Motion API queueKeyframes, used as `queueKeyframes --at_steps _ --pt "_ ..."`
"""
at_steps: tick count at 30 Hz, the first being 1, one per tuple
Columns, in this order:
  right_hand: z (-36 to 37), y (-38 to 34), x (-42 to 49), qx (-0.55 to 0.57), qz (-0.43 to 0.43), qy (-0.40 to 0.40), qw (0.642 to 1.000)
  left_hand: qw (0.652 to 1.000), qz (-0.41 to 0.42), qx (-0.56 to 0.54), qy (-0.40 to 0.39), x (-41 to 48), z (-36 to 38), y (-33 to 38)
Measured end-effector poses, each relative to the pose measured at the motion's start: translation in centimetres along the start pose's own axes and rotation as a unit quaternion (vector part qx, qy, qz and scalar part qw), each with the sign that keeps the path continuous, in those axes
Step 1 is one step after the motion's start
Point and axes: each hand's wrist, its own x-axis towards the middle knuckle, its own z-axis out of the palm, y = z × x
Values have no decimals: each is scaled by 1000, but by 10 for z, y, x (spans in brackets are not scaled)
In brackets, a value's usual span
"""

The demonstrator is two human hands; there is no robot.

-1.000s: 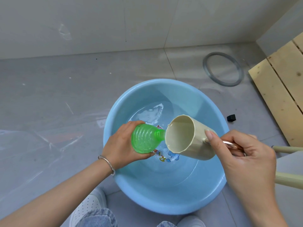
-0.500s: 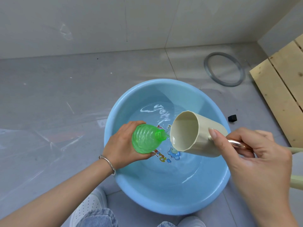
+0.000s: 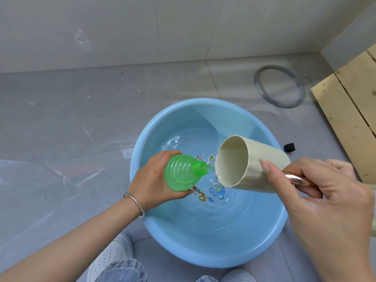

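Observation:
A round light-blue basin (image 3: pixel 264 237) stands on the grey floor with shallow water and cartoon stickers on its bottom. My left hand (image 3: pixel 151 181) grips a ribbed green plastic bottle (image 3: pixel 183 173), tipped on its side with its open neck pointing right over the water. My right hand (image 3: pixel 329 202) holds a cream cup (image 3: pixel 260 167) by its shiny metal handle (image 3: pixel 296 179), index finger laid along the cup's side. The cup is tilted with its mouth facing left, its lower rim close to the bottle's neck.
A grey ring (image 3: pixel 279 86) lies on the floor behind the basin. A small black block (image 3: pixel 289 147) sits right of the basin. Pale wooden boards (image 3: pixel 350 110) run along the right edge. My shoes and jeans show at the bottom; a wall rises behind.
The cup has drawn slightly right and away from the bottle's neck, and my right hand with it. The bottle and left hand stay nearly in place; the water ripples.

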Motion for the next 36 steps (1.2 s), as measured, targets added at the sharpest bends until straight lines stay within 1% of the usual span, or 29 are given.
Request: queueKeyframes --at_steps 7,11,23,29,31,32,34,36 --pt "-1 -5 1 -32 -56 -1 998 1000 3 2 0 0 0 -1" --pt "0 -3 1 -31 -59 -2 998 1000 3 5 2 0 1 -2" --pt "4 -4 2 -74 -130 -4 989 1000 3 11 2 1 1 -1" --pt "7 -5 1 -74 -141 -7 987 1000 1 10 -1 0 1 -2" --pt "8 -3 0 -59 -118 -11 991 1000 -2 9 0 0 1 -2" --pt "8 -2 -1 -41 -84 -12 996 1000 -4 6 1 0 0 -2" --pt "11 5 -1 24 30 -12 999 1000 -9 1 2 0 0 -1" --pt "15 17 0 119 148 -11 982 1000 -9 -3 1 0 0 -1"
